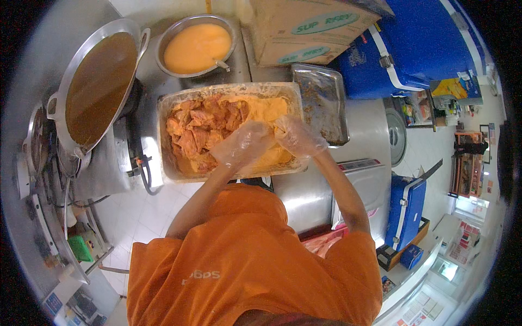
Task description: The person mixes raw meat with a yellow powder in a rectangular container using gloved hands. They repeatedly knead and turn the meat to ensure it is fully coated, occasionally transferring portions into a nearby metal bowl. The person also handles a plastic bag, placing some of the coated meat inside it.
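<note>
A large rectangular tub [232,177] stands before me, its rim smeared with powder. Coated raw meat pieces [195,130] are heaped in its left part, and orange breading flour [271,106] covers the right part. My left hand [248,140] and my right hand [299,136], both in clear plastic gloves, meet above the flour with fingers curled. At the right fingertips a small orange-coated piece [278,132] shows, mostly hidden by the glove. What the left fingers hold is hidden behind that hand.
A wide pan of brown liquid [102,85] stands left, near a steel bowl of orange batter [197,47] with a utensil handle. A soiled metal tray [322,106] adjoins the tub. Behind are a cardboard box [310,32] and a blue cooler [416,45]. A hose [146,177] hangs at the left.
</note>
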The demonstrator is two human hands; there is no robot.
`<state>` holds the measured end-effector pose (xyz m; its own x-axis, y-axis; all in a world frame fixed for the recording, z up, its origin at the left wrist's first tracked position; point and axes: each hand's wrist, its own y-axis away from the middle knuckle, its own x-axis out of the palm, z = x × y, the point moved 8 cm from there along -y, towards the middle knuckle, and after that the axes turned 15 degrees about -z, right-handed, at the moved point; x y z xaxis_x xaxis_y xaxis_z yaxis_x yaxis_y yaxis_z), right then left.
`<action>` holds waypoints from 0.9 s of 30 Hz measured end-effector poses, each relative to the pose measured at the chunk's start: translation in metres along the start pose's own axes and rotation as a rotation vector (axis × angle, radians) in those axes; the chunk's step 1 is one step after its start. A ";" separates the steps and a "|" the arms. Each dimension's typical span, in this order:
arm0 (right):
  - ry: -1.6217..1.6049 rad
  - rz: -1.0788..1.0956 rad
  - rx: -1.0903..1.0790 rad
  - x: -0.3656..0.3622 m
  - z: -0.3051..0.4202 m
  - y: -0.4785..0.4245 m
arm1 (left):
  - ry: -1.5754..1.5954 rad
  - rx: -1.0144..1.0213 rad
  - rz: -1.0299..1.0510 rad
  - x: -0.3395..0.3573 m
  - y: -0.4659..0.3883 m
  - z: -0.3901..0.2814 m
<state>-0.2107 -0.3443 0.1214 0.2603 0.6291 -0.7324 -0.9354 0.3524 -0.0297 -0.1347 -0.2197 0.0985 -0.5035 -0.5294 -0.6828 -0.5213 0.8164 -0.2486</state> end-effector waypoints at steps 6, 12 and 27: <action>0.145 -0.074 -0.316 0.017 -0.023 0.018 | -0.053 0.148 -0.048 0.014 0.002 -0.016; 0.315 0.180 -0.146 0.019 -0.013 0.008 | -0.109 0.277 -0.002 0.037 -0.006 -0.011; -0.106 -0.053 -0.025 0.045 -0.062 0.018 | -0.056 0.299 -0.041 0.025 0.014 -0.003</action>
<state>-0.2306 -0.3528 0.0453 0.3318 0.6801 -0.6538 -0.9250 0.3707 -0.0838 -0.1563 -0.2222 0.0805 -0.4433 -0.5562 -0.7029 -0.3103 0.8309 -0.4619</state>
